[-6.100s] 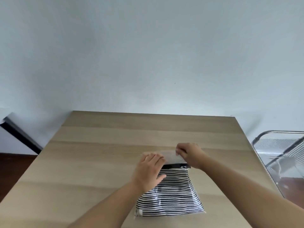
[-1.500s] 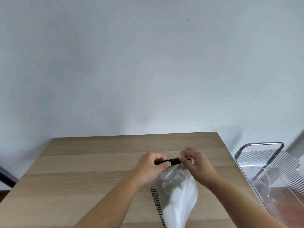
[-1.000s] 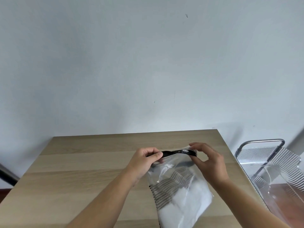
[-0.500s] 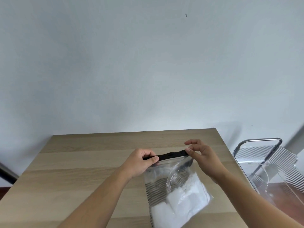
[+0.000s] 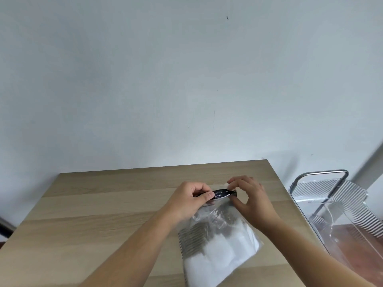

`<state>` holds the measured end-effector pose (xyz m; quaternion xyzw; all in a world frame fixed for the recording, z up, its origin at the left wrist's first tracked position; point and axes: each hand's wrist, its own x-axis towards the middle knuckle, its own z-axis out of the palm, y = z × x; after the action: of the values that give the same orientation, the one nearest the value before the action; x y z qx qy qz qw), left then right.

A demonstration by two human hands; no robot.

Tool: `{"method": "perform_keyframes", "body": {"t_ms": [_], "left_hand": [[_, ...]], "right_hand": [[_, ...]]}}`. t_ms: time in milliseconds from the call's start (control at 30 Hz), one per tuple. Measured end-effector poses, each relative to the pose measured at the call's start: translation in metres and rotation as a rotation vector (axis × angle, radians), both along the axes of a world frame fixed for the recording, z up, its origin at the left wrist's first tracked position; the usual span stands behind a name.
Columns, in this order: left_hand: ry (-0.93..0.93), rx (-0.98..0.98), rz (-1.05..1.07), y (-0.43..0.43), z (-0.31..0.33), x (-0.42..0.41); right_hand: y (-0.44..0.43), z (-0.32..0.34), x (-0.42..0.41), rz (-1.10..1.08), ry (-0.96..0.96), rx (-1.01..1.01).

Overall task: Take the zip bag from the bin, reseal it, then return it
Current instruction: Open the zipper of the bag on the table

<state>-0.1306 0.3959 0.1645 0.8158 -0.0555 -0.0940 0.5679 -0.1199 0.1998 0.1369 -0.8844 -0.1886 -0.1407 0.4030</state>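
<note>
A pale wall rises behind the wooden tabletop [image 5: 103, 214], with the clear bin [image 5: 339, 206] off at three o'clock. My left hand [image 5: 190, 200] and right hand [image 5: 251, 198] pinch the black zip strip [image 5: 221, 193] of the zip bag [image 5: 219, 243], fingers closed on it, the bag hanging above the tabletop toward six o'clock.

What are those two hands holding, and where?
Both hold the zip bag by its black zip strip: the left hand pinches one end, the right hand the other.
</note>
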Motion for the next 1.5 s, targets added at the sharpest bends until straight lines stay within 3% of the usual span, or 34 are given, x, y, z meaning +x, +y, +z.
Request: {"method": "perform_keyframes", "body": {"t_ms": [167,333,633,733,867,1067,1200,1367,1500], "left_hand": [[0.062,-0.186,-0.001,0.01,0.001,-0.001],[0.052,-0.188,0.044,0.023,-0.004,0.001],[0.033,0.018,-0.014,0.033,-0.017,0.004],[0.028,0.057,-0.025,0.033,-0.019,0.004],[0.042,0.062,-0.053,0.02,-0.012,0.007],[-0.113,0.103,-0.001,-0.008,-0.008,0.011],[-0.088,0.005,-0.048,-0.005,-0.004,0.008],[-0.012,-0.11,-0.053,0.001,-0.003,0.006],[0.019,-0.119,-0.053,0.009,-0.004,0.007]], "right_hand": [[-0.009,-0.004,0.001,-0.098,-0.106,0.085],[-0.013,0.004,0.005,-0.014,-0.195,0.133],[-0.015,0.013,0.009,0.029,0.321,0.243],[-0.012,0.014,0.009,0.034,0.397,0.279],[-0.005,0.018,0.006,0.004,0.343,0.286],[-0.005,0.014,0.001,0.003,0.213,0.196],[-0.016,0.006,-0.002,0.026,0.11,0.089],[-0.021,0.002,-0.004,-0.088,0.031,0.214],[-0.024,0.004,-0.001,-0.053,-0.038,0.251]]}}
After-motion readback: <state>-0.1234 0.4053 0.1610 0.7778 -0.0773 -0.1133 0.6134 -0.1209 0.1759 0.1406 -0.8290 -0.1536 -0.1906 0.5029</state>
